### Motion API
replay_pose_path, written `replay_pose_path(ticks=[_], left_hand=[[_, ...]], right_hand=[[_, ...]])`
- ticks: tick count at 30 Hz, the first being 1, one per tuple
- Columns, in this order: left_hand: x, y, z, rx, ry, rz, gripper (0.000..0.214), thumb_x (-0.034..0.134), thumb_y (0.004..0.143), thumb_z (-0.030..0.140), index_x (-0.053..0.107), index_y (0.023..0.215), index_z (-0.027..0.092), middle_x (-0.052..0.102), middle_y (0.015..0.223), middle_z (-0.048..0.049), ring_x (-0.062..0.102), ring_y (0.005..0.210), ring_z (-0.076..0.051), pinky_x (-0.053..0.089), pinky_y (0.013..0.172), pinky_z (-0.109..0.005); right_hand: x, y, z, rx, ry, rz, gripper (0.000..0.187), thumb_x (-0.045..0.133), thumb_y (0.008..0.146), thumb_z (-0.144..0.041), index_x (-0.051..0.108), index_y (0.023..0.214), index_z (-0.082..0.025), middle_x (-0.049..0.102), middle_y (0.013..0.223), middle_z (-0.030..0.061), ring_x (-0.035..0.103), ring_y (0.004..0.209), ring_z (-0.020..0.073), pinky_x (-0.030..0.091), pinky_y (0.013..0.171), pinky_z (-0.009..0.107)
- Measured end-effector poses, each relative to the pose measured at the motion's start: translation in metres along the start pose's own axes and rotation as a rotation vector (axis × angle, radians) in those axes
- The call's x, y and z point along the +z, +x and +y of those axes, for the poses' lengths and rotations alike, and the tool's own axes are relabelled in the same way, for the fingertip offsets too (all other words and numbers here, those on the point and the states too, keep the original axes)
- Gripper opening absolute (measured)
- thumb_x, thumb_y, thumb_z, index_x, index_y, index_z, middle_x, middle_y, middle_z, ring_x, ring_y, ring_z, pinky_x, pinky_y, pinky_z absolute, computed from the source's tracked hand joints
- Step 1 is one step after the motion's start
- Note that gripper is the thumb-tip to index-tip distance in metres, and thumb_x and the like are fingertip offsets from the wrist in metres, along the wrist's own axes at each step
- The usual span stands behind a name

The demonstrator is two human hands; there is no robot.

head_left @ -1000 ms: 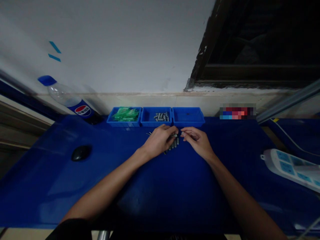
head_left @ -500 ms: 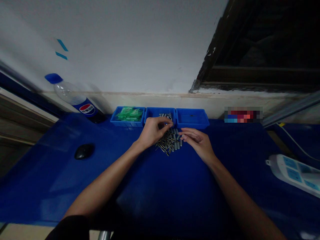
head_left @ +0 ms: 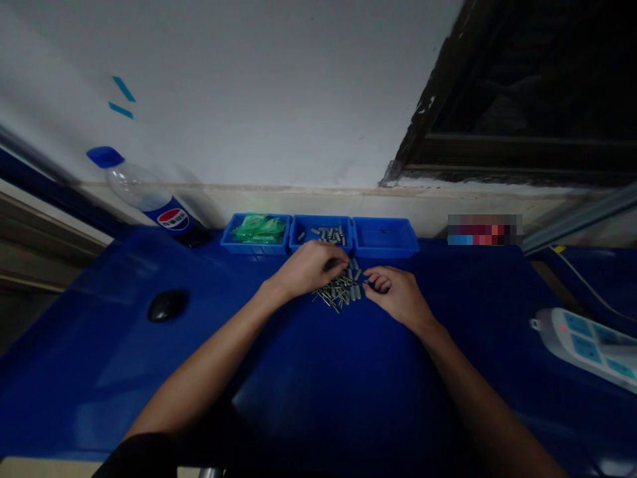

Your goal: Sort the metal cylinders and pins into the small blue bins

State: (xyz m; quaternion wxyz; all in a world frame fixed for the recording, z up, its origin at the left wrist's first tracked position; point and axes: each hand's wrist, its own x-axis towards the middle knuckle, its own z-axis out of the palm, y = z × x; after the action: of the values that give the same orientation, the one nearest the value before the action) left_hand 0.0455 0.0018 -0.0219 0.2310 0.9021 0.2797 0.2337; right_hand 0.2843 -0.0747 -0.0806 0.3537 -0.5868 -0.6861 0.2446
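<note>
A mixed pile lies on the blue tabletop in front of the bins: thin metal pins (head_left: pixel 330 297) at its left and short grey cylinders (head_left: pixel 355 292) at its right. My left hand (head_left: pixel 314 267) hovers over the pile's left side, thumb and fingertips brought together; whatever sits in them is hidden. At the pile's right edge, my right hand (head_left: pixel 395 293) has curled fingers with thumb and forefinger close together, and a tiny dark piece may be between them. Behind my left hand, the middle blue bin (head_left: pixel 321 221) contains several grey cylinders.
The left blue bin (head_left: pixel 256 249) holds green packets (head_left: pixel 259 229). The right blue bin (head_left: pixel 385 238) has a small dark item inside. A cola bottle (head_left: pixel 172 216) leans at the back left, above a black mouse (head_left: pixel 168 305). A white power strip (head_left: pixel 587 342) lies far right.
My left hand has moved slightly down from the middle bin's front, uncovering more cylinders in it. My right hand has lowered a little, and its fingers have curled more.
</note>
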Motion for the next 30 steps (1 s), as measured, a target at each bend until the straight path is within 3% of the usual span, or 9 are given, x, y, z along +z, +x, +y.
replay_pose_path(ticks=[5,11,17,22,27,30], left_hand=[[0.005,0.001,0.004,0.011,-0.001,-0.056,0.023,0.058,0.098,0.016,0.08,0.107,0.017,0.082,0.106,-0.0106,0.079,0.096,-0.027,0.061,0.088,-0.044],[0.0,0.0,0.006,-0.016,-0.032,-0.042,0.024,0.058,0.098,0.017,0.08,0.108,0.017,0.082,0.102,-0.01,0.078,0.091,-0.025,0.061,0.085,-0.041],[0.002,0.0,0.011,-0.086,-0.26,0.024,0.022,0.066,0.097,0.027,0.078,0.111,0.014,0.081,0.091,-0.0083,0.077,0.08,-0.019,0.061,0.076,-0.032],[0.01,0.001,0.014,-0.124,-0.428,0.05,0.019,0.072,0.094,0.028,0.078,0.105,0.015,0.081,0.092,-0.0074,0.077,0.079,-0.017,0.062,0.075,-0.03],[0.011,0.002,0.008,-0.198,-0.487,0.145,0.015,0.073,0.089,0.025,0.079,0.097,0.014,0.081,0.086,-0.007,0.076,0.076,-0.017,0.062,0.072,-0.028],[0.007,0.003,-0.001,-0.304,-0.474,0.308,0.019,0.075,0.085,0.026,0.079,0.097,0.013,0.082,0.095,-0.0093,0.077,0.078,-0.018,0.063,0.074,-0.028]], right_hand=[[-0.002,-0.002,-0.003,0.066,-0.011,0.025,0.021,0.073,0.077,-0.024,0.083,0.095,-0.023,0.079,0.084,0.0055,0.073,0.062,0.021,0.062,0.065,0.038],[-0.007,0.001,-0.001,0.282,0.391,-0.057,0.02,0.081,0.075,-0.032,0.085,0.093,-0.024,0.085,0.091,0.0077,0.082,0.084,0.0286,0.065,0.084,0.046],[-0.003,0.006,-0.013,0.303,0.734,0.103,0.019,0.093,0.071,-0.034,0.083,0.083,-0.023,0.08,0.073,0.0018,0.072,0.066,0.0168,0.059,0.068,0.031],[0.013,0.004,-0.021,0.286,0.908,0.129,0.019,0.095,0.067,-0.028,0.084,0.081,-0.025,0.086,0.095,0.0041,0.08,0.092,0.023,0.062,0.094,0.04],[0.016,0.001,-0.02,0.197,0.829,0.148,0.022,0.09,0.076,-0.029,0.081,0.096,-0.028,0.085,0.106,0.0038,0.081,0.102,0.0256,0.062,0.1,0.044],[0.01,0.002,-0.012,0.021,0.468,0.18,0.018,0.078,0.088,-0.026,0.08,0.106,-0.028,0.083,0.117,0.0059,0.079,0.107,0.027,0.06,0.104,0.049]])
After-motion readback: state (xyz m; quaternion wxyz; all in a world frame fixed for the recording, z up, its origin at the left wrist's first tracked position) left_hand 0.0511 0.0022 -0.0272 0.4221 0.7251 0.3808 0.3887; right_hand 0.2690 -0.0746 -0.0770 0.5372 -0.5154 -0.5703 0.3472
